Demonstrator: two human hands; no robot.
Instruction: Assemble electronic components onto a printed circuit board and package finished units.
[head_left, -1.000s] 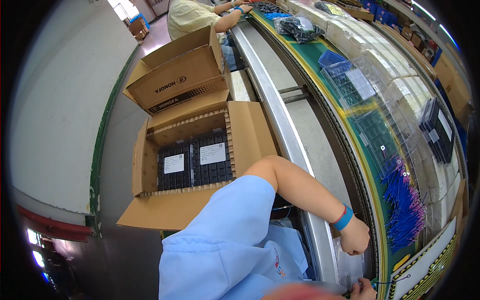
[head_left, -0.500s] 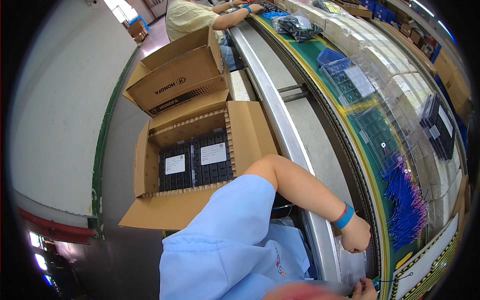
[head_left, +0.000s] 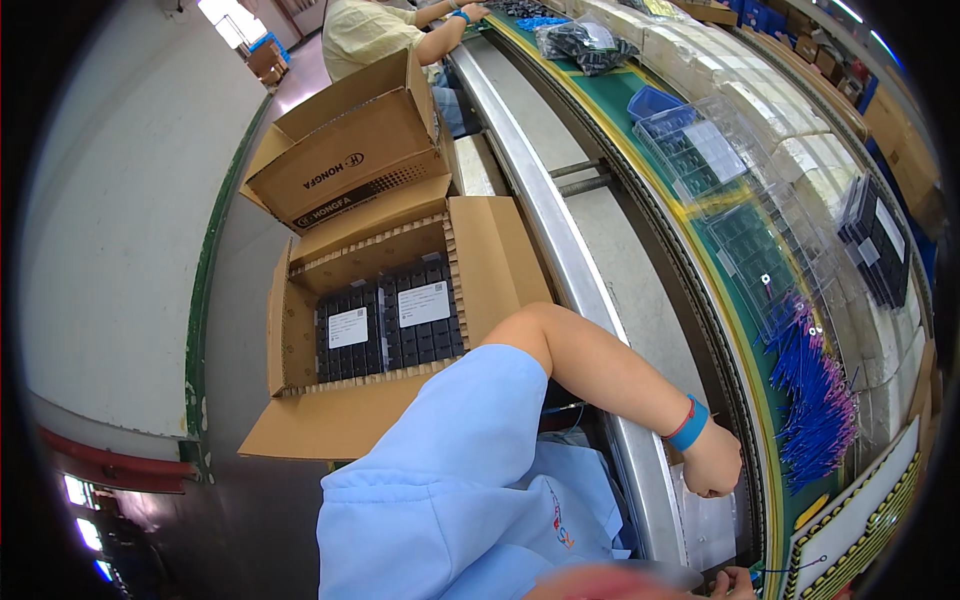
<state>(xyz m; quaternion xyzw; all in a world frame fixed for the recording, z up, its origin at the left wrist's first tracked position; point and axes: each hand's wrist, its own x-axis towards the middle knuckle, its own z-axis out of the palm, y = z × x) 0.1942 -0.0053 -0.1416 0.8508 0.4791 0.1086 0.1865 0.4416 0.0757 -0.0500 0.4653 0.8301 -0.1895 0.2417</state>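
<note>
My left hand, below a teal wristband, is curled closed over the conveyor's near side. Its fingertips point down and hide whatever they hold. Beneath it lies a pale, see-through plastic sheet or bag. At the bottom edge, my right hand is partly cut off, with its fingers pinched together. A little green shows at those fingertips, and a thin dark wire with a ring end extends rightward from there. Blue wires with pink sleeves and ring terminals lie in a heap on the green bench strip beyond.
Clear compartment trays, a blue bin and bagged black parts line the bench. Dark trays stand at the right. Left of the metal rail is an open carton of labelled black trays. A co-worker works at the far end.
The whole view has shifted slightly. My right hand sits a little lower, with more of it and the green part cut off; my left hand stays nearly in place.
</note>
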